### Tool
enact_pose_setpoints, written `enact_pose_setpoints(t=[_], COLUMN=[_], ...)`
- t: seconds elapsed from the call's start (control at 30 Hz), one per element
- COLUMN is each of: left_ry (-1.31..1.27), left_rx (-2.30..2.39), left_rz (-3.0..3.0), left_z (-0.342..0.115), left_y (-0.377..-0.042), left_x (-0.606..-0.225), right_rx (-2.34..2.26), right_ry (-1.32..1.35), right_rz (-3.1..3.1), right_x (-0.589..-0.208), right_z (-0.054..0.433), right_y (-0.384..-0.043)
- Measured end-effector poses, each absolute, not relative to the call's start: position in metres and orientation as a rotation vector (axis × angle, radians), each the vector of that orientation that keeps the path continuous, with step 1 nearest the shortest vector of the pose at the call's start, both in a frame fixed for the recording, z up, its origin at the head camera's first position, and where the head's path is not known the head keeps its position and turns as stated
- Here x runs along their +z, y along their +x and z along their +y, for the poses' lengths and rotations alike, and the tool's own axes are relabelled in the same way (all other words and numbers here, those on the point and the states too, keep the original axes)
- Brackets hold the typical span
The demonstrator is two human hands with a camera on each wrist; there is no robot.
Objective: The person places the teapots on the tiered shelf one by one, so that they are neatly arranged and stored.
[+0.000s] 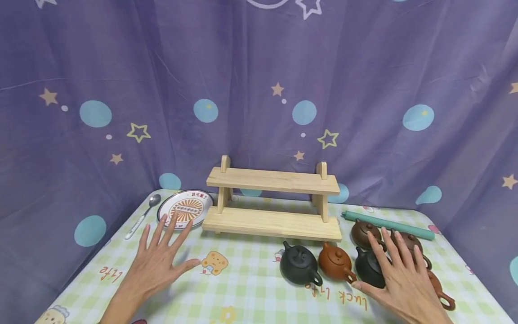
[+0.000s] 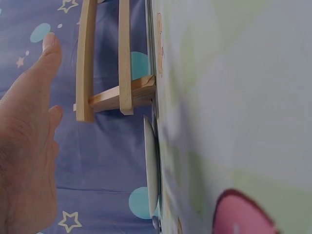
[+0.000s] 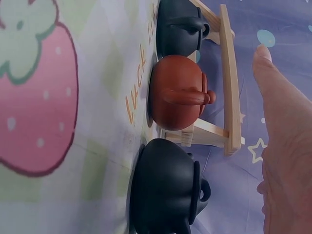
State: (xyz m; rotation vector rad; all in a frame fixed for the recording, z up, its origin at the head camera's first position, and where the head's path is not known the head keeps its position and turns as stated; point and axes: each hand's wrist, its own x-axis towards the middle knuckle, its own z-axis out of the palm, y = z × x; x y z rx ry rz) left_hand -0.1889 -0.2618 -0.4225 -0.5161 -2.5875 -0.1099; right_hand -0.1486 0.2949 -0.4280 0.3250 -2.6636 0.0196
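My left hand (image 1: 155, 267) hovers over the left of the table with its fingers spread, holding nothing. Its nearest things are a white plate (image 1: 163, 209) with an orange ray pattern and a spoon (image 1: 140, 220). On the right, my right hand (image 1: 408, 283) is spread above a group of small clay teapots and partly hides them. A black teapot (image 1: 298, 265) and an orange-brown teapot (image 1: 335, 262) stand to its left. Near its fingers are another black teapot (image 1: 367, 265), a dark brown teapot (image 1: 364, 234), a second brown one (image 1: 410, 243) and an orange one (image 1: 435, 285).
A two-tier wooden shelf (image 1: 273, 222) stands at the back centre with bare boards. Behind the teapots lies a green roll (image 1: 388, 224). A checked cloth (image 1: 251, 288) covers the table, and a purple curtain (image 1: 259, 67) hangs along its back and sides.
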Motion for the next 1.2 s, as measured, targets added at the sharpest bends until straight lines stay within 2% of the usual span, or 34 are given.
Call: enact_pose_setpoints(t=[0.23,0.43,0.6,0.9,1.13,1.2], left_ry=[-0.517,-0.441,-0.28,-0.317,-0.31,-0.304], left_rx=[-0.171,-0.477,-0.734,-0.987,-1.079,-1.114], left_rz=[-2.611,-2.655,-2.726,-2.681,-2.622,-2.613], left_z=[-0.261,-0.256,-0.253,-0.254,-0.254,-0.254], left_y=[-0.192,-0.21,-0.231,-0.259,-0.272,-0.275], left_x=[-0.423,-0.417,-0.419,-0.432,-0.442,-0.445], right_rx=[0.142,0.332,0.416,0.331,0.366,0.369], right_ry=[0.33,0.29,0.201,-0.01,0.101,0.05], right_rz=[-2.709,-2.554,-2.424,-2.435,-2.368,-2.414], right_x=[-0.421,-0.419,-0.428,-0.445,-0.456,-0.457], right_z=[0.296,0.308,0.325,0.353,0.373,0.378], right_y=[-0.147,-0.142,-0.132,-0.114,-0.113,-0.112])
